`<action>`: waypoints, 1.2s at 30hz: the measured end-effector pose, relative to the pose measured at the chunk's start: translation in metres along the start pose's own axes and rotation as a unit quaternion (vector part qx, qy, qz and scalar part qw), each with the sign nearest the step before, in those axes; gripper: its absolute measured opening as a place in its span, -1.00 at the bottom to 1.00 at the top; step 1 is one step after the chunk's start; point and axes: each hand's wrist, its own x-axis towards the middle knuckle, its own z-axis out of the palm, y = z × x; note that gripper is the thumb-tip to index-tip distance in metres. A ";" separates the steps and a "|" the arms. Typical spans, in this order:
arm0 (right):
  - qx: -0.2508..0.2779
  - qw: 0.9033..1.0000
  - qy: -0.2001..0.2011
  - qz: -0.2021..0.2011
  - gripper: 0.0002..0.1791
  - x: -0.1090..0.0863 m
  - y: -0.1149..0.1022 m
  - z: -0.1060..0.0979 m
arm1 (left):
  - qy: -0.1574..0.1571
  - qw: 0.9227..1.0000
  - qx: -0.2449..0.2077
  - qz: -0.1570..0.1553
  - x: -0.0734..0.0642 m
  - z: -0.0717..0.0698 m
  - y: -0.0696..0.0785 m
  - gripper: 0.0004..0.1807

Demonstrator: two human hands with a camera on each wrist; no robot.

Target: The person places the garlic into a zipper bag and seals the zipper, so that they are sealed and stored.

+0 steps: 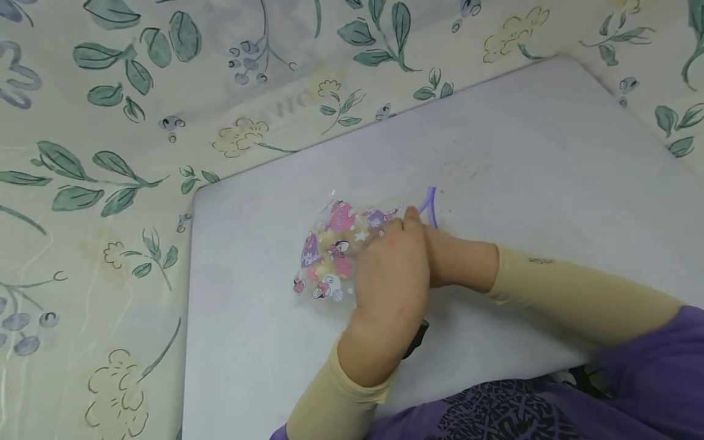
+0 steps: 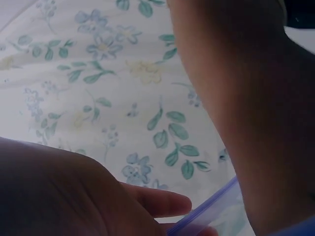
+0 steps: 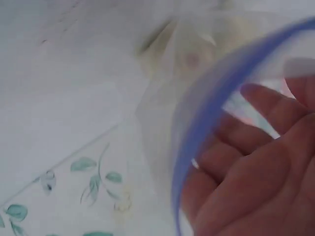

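A clear zip bag [image 1: 335,256], printed with pink and purple cartoon figures, lies on the white table with pale yellowish contents showing through. My left hand [image 1: 392,275] pinches the bag's edge; in the left wrist view its fingers [image 2: 165,201] lie on either side of the purple zip strip [image 2: 209,204]. Largely covered by it in the head view, my right hand [image 1: 453,260] reaches into the bag's mouth. The purple rim [image 3: 206,113] curves across that hand in the right wrist view, with the palm bare and the fingers loosely bent.
The white table [image 1: 528,159] extends around the bag. A floral-patterned cloth [image 1: 231,91] lies beyond its far and left edges. My purple shirt [image 1: 495,409] is close to the near edge, and a small black object [image 1: 416,340] shows beside the left wrist.
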 end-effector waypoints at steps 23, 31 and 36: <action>-0.095 0.974 0.202 -0.046 -0.16 -0.052 0.072 -0.042 | -0.050 0.998 -0.024 0.033 0.001 -0.013 -0.004 -0.52; -0.095 0.962 0.233 -0.107 -0.62 -0.040 0.073 -0.047 | -0.005 0.990 -0.105 0.095 -0.013 -0.025 -0.032 -0.44; -0.084 0.970 0.217 -0.065 -0.62 -0.038 0.058 -0.087 | 0.103 0.971 -0.177 0.120 -0.036 -0.035 -0.059 -0.44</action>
